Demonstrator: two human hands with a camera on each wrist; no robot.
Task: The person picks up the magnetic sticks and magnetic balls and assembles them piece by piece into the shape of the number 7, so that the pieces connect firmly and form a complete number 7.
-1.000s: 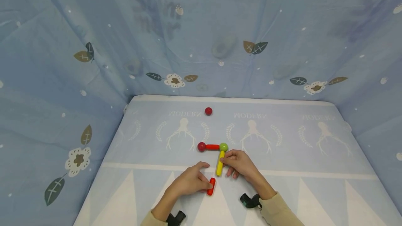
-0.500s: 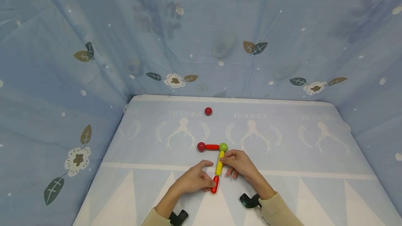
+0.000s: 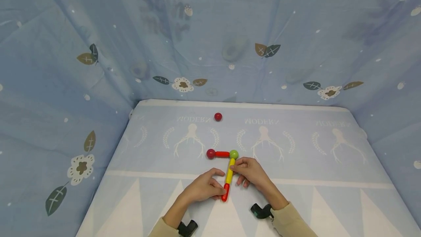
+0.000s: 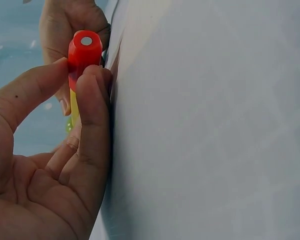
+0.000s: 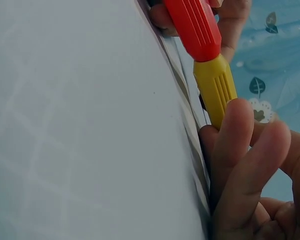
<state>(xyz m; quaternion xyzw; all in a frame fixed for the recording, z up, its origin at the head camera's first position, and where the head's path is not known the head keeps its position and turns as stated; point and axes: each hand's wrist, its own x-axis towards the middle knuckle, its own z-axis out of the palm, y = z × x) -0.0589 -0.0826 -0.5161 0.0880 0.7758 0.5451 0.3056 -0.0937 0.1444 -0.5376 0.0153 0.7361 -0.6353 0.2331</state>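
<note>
Between thumb and fingers, my left hand point(image 3: 201, 187) pinches a short red magnetic rod point(image 3: 225, 198). The rod's end point(image 4: 85, 52) shows a silvery metal disc in the left wrist view. My right hand point(image 3: 251, 172) pinches a yellow magnetic rod point(image 3: 229, 175). The two rods meet end to end, in line, as the right wrist view of the yellow rod point(image 5: 213, 85) shows. At its far end the yellow rod touches a green ball point(image 3: 234, 154). From that ball a second red rod point(image 3: 222, 154) runs left to a dark red ball point(image 3: 211, 153).
A loose red ball point(image 3: 218, 116) lies farther back on the patterned tabletop point(image 3: 296, 171). Blue printed curtains point(image 3: 210, 46) rise behind and at both sides. A black wrist device point(image 3: 261, 211) sits by the right sleeve, another point(image 3: 187, 228) by the left.
My left hand has moved slightly right and forward, bringing the red rod from apart to touching the yellow rod's near end. The right hand and the balls have stayed put.
</note>
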